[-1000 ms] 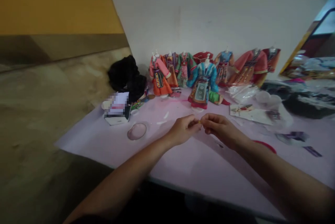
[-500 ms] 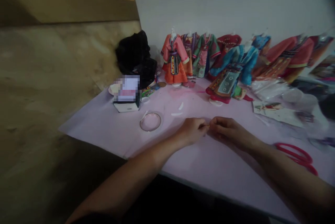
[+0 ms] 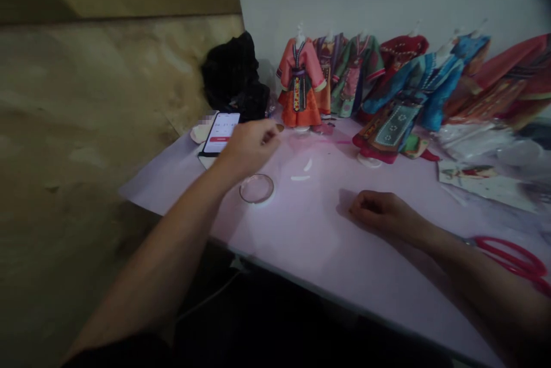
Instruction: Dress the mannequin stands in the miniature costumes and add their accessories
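My left hand (image 3: 249, 150) is over the table, beside the phone (image 3: 219, 135). Its fingers are curled with the tips together, and what they hold, if anything, cannot be made out. My right hand (image 3: 383, 216) rests low above the table's middle, thumb and fingers pinched; a tiny orange-brown spot shows at the tips, too small to name. Between my forearms lies a thin round ring (image 3: 257, 202), nearer the left wrist. Two small white curved strips (image 3: 301, 178) lie beyond it. Red-handled scissors (image 3: 510, 253) are by my right forearm, partly covered by it.
Small doll-sized robes on stands, such as a coral and orange one (image 3: 300, 81) and a blue one (image 3: 404, 109), line the wall. A black bag (image 3: 232, 78) stands back left. Clear plastic packaging (image 3: 469, 141) and a printed card (image 3: 486, 181) lie right.
My hands have parted. The left has moved up and left toward the phone, while the right has stayed near its place with fingers pinched. The camera view has shifted slightly.
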The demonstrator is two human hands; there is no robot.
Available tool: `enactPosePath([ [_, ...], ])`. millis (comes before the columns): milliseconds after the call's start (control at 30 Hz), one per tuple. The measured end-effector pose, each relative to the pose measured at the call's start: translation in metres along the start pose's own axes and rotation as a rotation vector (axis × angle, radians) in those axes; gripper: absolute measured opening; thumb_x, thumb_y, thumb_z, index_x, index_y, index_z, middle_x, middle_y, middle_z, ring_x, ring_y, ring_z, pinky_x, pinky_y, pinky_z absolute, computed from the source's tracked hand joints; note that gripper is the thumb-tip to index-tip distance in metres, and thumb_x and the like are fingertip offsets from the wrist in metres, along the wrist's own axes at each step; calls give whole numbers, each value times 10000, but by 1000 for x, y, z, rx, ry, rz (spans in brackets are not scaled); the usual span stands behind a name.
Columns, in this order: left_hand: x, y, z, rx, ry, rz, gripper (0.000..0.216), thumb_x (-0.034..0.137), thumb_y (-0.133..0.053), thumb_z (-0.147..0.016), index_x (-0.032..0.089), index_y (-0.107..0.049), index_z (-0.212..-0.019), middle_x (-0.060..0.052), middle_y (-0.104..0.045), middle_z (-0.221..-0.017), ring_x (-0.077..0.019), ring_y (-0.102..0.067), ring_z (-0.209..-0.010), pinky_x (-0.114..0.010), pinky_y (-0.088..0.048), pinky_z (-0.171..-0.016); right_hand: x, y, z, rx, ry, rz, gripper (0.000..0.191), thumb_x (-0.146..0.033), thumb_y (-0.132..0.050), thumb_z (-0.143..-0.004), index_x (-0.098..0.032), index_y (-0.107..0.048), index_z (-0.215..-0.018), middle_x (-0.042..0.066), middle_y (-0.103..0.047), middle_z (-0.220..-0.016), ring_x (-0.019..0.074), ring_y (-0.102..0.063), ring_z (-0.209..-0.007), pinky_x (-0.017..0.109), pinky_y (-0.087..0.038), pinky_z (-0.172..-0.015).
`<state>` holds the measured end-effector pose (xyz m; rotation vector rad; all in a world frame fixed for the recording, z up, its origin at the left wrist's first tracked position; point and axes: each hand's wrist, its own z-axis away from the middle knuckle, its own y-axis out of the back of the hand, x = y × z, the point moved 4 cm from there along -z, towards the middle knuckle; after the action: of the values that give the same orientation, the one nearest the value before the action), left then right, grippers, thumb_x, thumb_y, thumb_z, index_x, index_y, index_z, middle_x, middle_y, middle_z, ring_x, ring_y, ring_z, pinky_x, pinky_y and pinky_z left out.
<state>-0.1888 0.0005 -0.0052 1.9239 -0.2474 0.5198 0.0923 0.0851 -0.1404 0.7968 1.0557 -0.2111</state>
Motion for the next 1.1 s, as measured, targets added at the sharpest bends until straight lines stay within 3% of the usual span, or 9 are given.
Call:
enactPosePath([
  [133, -50, 18, 3, -149, 170, -263, 134, 225, -552, -784, 175, -673, -760, -15, -639, -696, -160, -537, -660, -283, -346, -643, 0, -1, 0, -81, 59, 53, 326, -481, -654, -864, -188, -561, -752, -23, -471, -678, 110, -384, -609, 255, -299, -529],
  [233, -75, 10, 17, -323, 238, -266, 139, 218, -536, -757, 178, -665, -724, -28, -659, -714, -165, -554, -677, -275, -366, -648, -3, -1, 1, -122, 75, 119, 349, -506, -640, -880, -189, -562, -757, -24, -454, -690, 113, -365, -613, 259, -305, -535],
  [367, -92, -2, 32, -390, 269, -181, 118, 194, -531, -689, 186, -648, -677, -27, -660, -705, -164, -546, -654, -276, -370, -621, -6, -3, 2, -142, 91, 169, 362, -511, -624, -895, -190, -546, -750, -20, -452, -702, 117, -362, -626, 264, -317, -548],
  [500, -101, -13, 37, -368, 273, -128, 120, 223, -531, -679, 182, -627, -620, -34, -644, -680, -170, -540, -644, -288, -370, -610, -7, -5, 4, -126, 100, 211, 374, -524, -596, -918, -191, -543, -756, -22, -446, -700, 117, -362, -628, 265, -313, -549],
  [800, -113, -25, 38, -266, 240, -31, 212, 324, -559, -697, 194, -708, -774, -35, -734, -811, -208, -646, -770, -288, -446, -678, -10, -6, 4, -47, 101, 264, 271, -437, -610, -881, -180, -621, -795, -13, -512, -703, 122, -410, -627, 265, -341, -554],
  [1100, -121, -35, 41, -149, 226, 109, 180, 333, -594, -689, 202, -680, -775, -17, -705, -771, -195, -650, -769, -282, -466, -692, -2, -6, -1, -8, 107, 188, 231, -413, -620, -870, -186, -623, -827, -22, -527, -676, 119, -443, -612, 252, -341, -535],
])
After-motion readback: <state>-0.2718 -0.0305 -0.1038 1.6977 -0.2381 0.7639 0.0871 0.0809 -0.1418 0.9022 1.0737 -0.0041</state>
